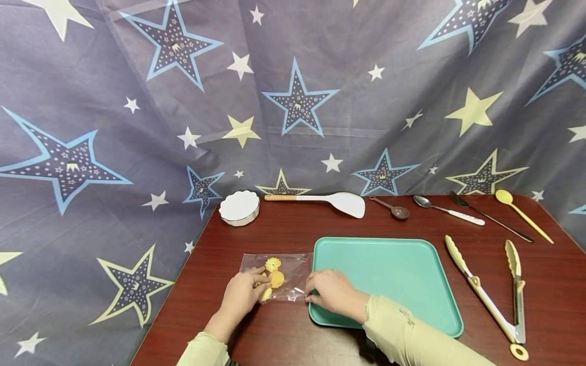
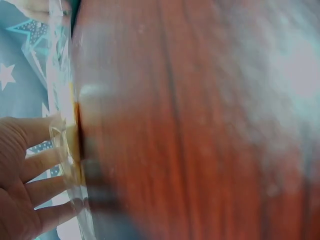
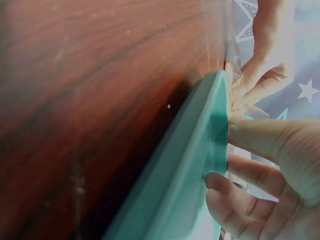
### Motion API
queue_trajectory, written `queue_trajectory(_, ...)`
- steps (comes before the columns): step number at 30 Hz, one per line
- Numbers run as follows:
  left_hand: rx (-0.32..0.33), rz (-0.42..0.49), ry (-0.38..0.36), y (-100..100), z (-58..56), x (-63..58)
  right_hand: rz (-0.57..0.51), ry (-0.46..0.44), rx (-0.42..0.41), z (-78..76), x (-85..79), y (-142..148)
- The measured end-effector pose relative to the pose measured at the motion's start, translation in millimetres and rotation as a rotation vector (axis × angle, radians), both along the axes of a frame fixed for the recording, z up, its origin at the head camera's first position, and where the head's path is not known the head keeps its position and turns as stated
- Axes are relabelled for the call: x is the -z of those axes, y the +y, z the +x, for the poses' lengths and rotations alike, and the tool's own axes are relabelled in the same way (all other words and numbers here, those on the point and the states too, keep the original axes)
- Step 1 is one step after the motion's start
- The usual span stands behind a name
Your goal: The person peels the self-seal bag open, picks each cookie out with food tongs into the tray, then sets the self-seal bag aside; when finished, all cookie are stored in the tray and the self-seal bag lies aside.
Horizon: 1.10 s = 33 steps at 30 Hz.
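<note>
My left hand and right hand each pinch one clear bag holding three cookies beside one teal tray.

your two bare hands, left hand and right hand, emerge from long pale yellow-green sleeves; the right cuff ends at your wrist, softly wrinkled, with faint small marks on its fabric.
</note>
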<state>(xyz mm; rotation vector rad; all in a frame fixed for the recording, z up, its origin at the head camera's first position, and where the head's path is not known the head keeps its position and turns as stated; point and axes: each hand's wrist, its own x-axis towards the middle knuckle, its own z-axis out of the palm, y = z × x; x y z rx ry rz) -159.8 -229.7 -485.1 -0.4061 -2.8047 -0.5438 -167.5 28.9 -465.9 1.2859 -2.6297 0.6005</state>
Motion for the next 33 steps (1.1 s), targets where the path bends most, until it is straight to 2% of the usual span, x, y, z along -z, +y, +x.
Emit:
queue_trajectory(4,-0.032,0.035,0.02,0.9,1.0,-2.5,-0.004,0.018,-0.012,1.0,0.2,0.7)
queue_trajectory(10,-0.051,0.119,0.012,-0.6,4.0,-7.0,0.005,0.025,-0.026,1.4,1.5,1.6)
queue_trajectory(18,-0.054,0.229,0.012,-2.6,5.7,-8.2,0.083,-0.139,0.026,3.2,-2.8,-0.3)
queue_trajectory(21,-0.054,0.267,0.023,-2.9,5.2,-7.9,0.079,-0.166,0.018,4.3,-4.2,-1.8)
queue_trajectory(27,-0.056,0.304,0.028,-4.1,4.9,-6.9,0.043,-0.053,-0.062,4.1,-1.5,-0.5)
queue_trajectory(30,-0.044,0.315,0.039,-5.5,4.8,-6.1,0.069,-0.006,-0.074,3.6,-1.2,0.9)
queue_trajectory(33,-0.031,0.34,0.047,-6.8,4.8,-4.9,0.105,0.001,-0.075,3.2,-1.8,1.7)
